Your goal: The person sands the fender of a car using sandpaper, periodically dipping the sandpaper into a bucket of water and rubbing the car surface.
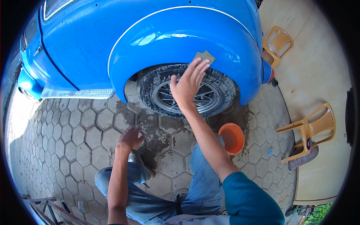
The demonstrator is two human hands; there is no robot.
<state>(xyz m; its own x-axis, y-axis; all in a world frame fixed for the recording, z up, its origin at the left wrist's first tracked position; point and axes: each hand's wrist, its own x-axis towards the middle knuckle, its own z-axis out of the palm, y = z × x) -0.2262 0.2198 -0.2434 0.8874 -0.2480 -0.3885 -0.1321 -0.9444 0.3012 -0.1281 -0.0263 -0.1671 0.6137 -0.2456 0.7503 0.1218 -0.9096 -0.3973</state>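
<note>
My right grip (187,86), fingers outstretched, lies over an olive sheet (204,56) on the blue fender (161,43); whether my half-curled left grip (129,139) holds anything, I cannot tell

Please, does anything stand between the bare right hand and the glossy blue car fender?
Only a thin olive-brown sheet, between the bare right hand and the glossy blue fender. Nothing else visible stands there.
</note>
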